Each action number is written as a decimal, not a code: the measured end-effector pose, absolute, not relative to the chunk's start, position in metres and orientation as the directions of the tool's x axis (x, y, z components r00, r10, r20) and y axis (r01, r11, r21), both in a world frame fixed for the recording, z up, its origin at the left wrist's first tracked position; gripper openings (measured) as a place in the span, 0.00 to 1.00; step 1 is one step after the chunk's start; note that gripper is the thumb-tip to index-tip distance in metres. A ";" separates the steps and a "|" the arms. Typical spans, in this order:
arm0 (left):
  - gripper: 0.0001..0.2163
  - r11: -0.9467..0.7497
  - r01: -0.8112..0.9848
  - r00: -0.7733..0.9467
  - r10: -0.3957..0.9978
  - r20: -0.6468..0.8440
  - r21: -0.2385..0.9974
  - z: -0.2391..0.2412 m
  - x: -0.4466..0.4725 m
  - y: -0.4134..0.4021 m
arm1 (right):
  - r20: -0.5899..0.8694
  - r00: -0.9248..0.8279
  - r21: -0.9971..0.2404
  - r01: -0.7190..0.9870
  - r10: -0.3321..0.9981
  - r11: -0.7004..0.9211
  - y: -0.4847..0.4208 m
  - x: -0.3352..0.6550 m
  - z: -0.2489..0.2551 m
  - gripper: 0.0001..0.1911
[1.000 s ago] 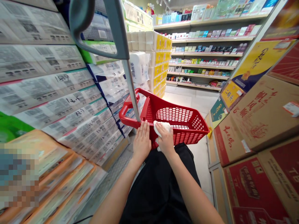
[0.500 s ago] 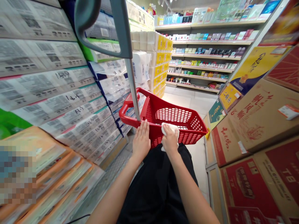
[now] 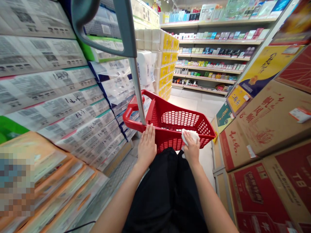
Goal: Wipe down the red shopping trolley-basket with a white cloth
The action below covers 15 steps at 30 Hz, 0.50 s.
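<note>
A red plastic shopping basket (image 3: pixel 179 118) with perforated sides stands in front of my knees. Its grey pull handle (image 3: pixel 128 29) rises on a metal rod at the left end. My left hand (image 3: pixel 147 142) lies flat on the near rim, close to the foot of the rod, fingers stretched out. A crumpled white cloth (image 3: pixel 194 136) is under my right hand (image 3: pixel 191 147), which presses it over the near rim toward the right end. Part of the cloth hangs below that hand. The palm side of both hands is hidden.
Stacked tissue packs (image 3: pixel 43 81) line the left side, with orange packs (image 3: pixel 55 181) lower down. Cardboard cartons (image 3: pixel 269 129) are piled on the right. Shelves of small boxed goods (image 3: pixel 211 58) stand at the far end, beyond the pale floor (image 3: pixel 194 100).
My right hand and the cloth have slid right along the basket's near rim. My left hand stays on the rim in nearly the same place.
</note>
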<state>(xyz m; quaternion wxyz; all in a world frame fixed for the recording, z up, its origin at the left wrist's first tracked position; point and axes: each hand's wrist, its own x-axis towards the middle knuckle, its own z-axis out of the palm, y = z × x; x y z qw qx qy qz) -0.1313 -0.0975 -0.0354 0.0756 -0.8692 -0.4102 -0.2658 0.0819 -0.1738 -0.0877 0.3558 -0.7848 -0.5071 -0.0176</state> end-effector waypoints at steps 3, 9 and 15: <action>0.40 -0.655 0.750 0.521 0.669 0.530 0.088 -0.036 -0.131 -0.097 | 0.342 0.579 -0.564 0.756 0.740 -0.332 -0.174 0.084 -0.084 0.38; 0.37 -0.651 0.756 0.513 0.660 0.549 0.075 -0.043 -0.130 -0.094 | 0.358 0.379 -0.567 0.814 0.853 -0.124 -0.135 -0.006 -0.042 0.39; 0.35 -0.649 0.758 0.518 0.660 0.544 0.066 -0.043 -0.131 -0.094 | 0.416 0.242 -0.546 0.837 0.876 0.028 -0.130 -0.022 -0.035 0.39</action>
